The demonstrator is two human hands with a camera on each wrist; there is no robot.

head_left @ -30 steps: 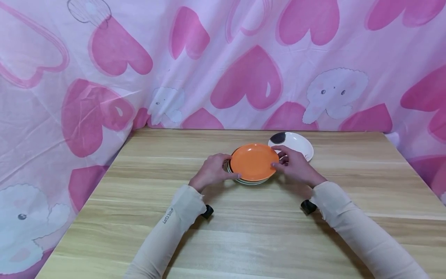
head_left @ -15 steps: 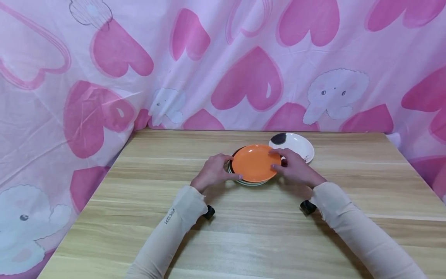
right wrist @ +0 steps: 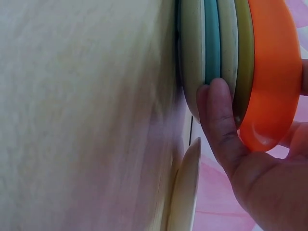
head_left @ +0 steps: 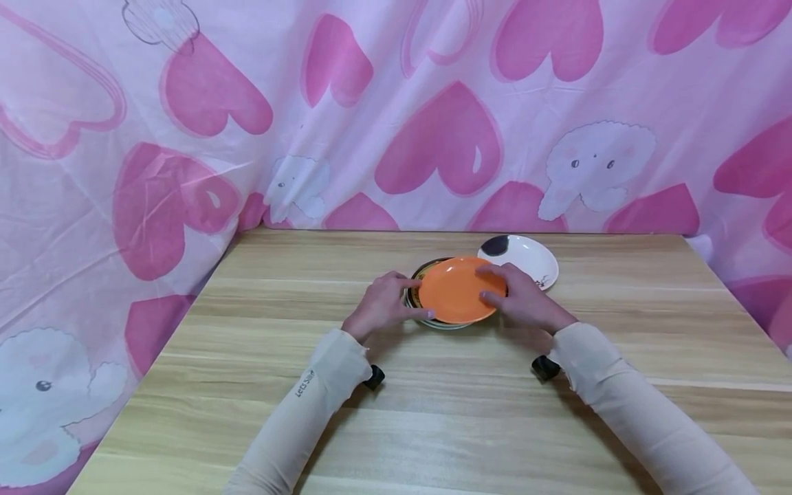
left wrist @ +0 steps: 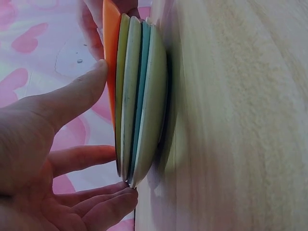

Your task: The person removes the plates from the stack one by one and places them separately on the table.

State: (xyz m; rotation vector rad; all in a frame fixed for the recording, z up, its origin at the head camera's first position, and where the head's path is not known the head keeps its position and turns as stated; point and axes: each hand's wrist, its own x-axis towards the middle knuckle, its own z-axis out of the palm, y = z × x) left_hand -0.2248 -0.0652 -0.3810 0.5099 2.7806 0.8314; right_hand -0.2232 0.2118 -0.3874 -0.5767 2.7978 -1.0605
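An orange plate tops a stack of plates, set off toward the right, so the dark patterned rim of the plate below shows at left. My left hand is at the stack's left side. In the left wrist view its thumb touches the orange plate's edge, while its fairly straight fingers reach the rims lower down. My right hand holds the orange plate's right edge between thumb and fingers. The right wrist view shows a digit beside the lower rims; other fingers are partly hidden.
A white plate with a black patch lies behind the right hand, near the table's back edge. The wooden table stretches in front of the stack. A pink heart-patterned cloth hangs behind and at the left.
The orange plate has slid right on the stack with my right hand, uncovering more of the patterned rim beneath. My left hand has stayed nearly in place.
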